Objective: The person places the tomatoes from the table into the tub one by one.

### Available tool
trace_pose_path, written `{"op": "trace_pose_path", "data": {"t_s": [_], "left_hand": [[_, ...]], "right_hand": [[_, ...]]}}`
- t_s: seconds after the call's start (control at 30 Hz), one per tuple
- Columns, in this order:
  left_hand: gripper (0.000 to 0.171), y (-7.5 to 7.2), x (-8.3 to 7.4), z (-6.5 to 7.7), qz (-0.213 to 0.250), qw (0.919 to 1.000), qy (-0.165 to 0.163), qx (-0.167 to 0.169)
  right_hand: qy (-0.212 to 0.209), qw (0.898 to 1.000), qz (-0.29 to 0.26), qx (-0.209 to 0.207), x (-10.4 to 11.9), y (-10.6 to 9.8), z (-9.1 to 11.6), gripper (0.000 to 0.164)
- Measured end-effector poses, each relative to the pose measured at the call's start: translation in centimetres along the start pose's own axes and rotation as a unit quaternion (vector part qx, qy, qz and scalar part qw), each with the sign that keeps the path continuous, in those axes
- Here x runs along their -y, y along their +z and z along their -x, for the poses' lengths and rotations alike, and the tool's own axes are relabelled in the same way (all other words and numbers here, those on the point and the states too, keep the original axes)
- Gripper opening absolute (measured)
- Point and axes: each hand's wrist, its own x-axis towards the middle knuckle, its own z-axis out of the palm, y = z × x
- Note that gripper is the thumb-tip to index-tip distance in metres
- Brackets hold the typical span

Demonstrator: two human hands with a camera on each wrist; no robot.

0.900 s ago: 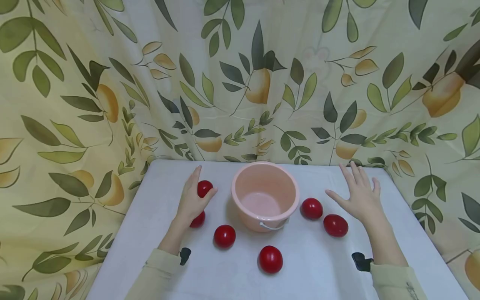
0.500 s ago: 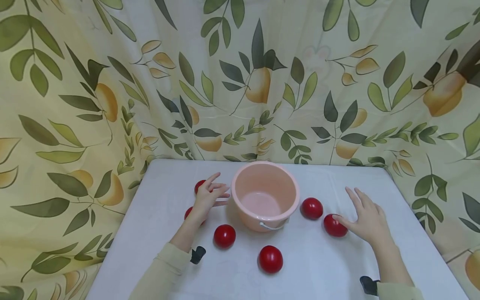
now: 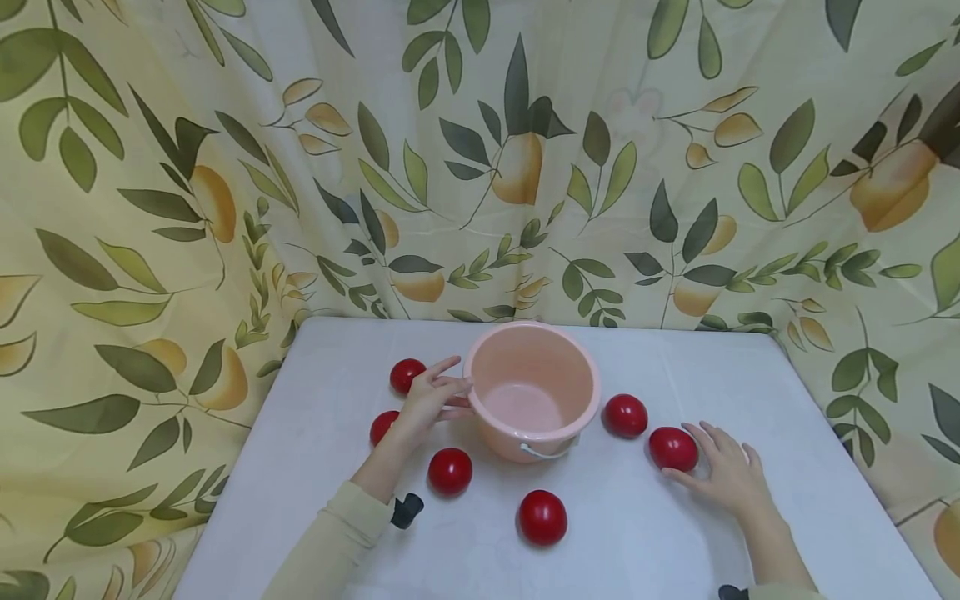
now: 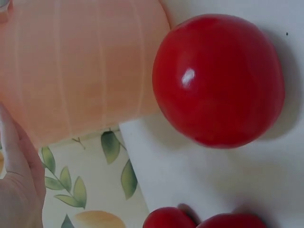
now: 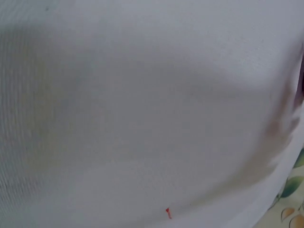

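Pink bucket (image 3: 501,442) stood upright mid-table; I could see down to its pink floor, and its white handle (image 3: 546,457) hung at the near side.

Around it, left to right, on the white table (image 3: 322,400): first tomato (image 3: 407,376), left of the bucket and just beyond my left fingers; second tomato (image 3: 381,427), partly hidden by my left forearm; third tomato (image 3: 450,472), near the bucket's lower left; fourth tomato (image 3: 543,517), nearest me; fifth tomato (image 3: 626,415), just right of the bucket; sixth tomato (image 3: 673,449), at my right hand (image 3: 727,475). The fifth sat between the bucket and the sixth. All six were red, glossy and round. A leaf-and-fruit curtain (image 3: 465,67) hung behind.

My left hand (image 3: 429,402) was at the bucket's left side, fingers extended and apart, tips at the rim; couldn't tell if they touched. The left wrist view had part of that hand alongside the bucket wall, plus one large tomato close up.

My right hand lay low, thumb and fingers apart, around the near right side of the sixth tomato, not clamped on it; contact unclear. The right wrist view was mostly blurred white surface. Black wrist devices showed at both cuffs, left (image 3: 407,511) and right (image 3: 733,592).
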Motion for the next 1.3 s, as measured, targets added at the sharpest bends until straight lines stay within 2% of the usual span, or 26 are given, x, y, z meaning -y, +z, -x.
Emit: {"op": "trace_pose_path", "data": {"t_s": [0.4, 0.57, 0.83, 1.07, 1.2, 1.3], "left_hand": [[0.06, 0.4, 0.4, 0.2, 0.006, 0.9999, 0.005, 0.01], [0.057, 0.4, 0.4, 0.2, 0.016, 0.9998, 0.007, 0.012], [0.055, 0.6, 0.4, 0.0, 0.014, 0.9999, 0.001, -0.001], [0.057, 0.6, 0.4, -0.1, 0.005, 1.0, 0.002, -0.007], [0.057, 0.6, 0.4, -0.1, 0.001, 1.0, 0.004, -0.004], [0.056, 0.6, 0.4, 0.0, 0.0, 1.0, 0.004, -0.004]], "right_hand": [[0.002, 1.0, 0.006, -0.001, 0.5, 0.9, -0.2, 0.091], [-0.004, 1.0, 0.025, 0.004, 0.7, 1.0, -0.5, 0.086], [-0.016, 0.998, 0.06, 0.013, 0.5, 1.1, -1.0, 0.087], [-0.036, 0.996, 0.081, 0.029, 0.9, -0.4, -1.9, 0.092], [-0.059, 0.994, 0.092, 0.006, 1.4, -2.2, -2.7, 0.086], [-0.078, 0.992, 0.095, -0.011, 2.4, -4.2, -3.6, 0.083]]}}
